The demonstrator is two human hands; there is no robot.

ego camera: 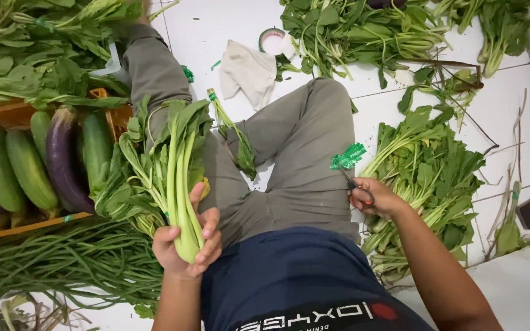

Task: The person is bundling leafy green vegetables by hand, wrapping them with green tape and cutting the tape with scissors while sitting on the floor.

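On the tiled floor, over the lap: left hand [186, 242] clenched round the stalks of a leafy-greens bunch [167, 165], held upright. Right hand [378, 199] grips scissors [356, 186] with green tape [348, 156] at the blades. Best to keep stalks bunched tight and blades clear of fingers.

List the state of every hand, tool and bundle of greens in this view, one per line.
left hand: closed around the stalks of a bunch of greens
bunch of greens: held upright, leaves spread
right hand: gripping scissors
scissors: raised, a piece of green tape at the blades
pile of greens: lying loose on the floor
tape roll: flat on the floor
cloth: crumpled
crate: filled with cucumbers and aubergines
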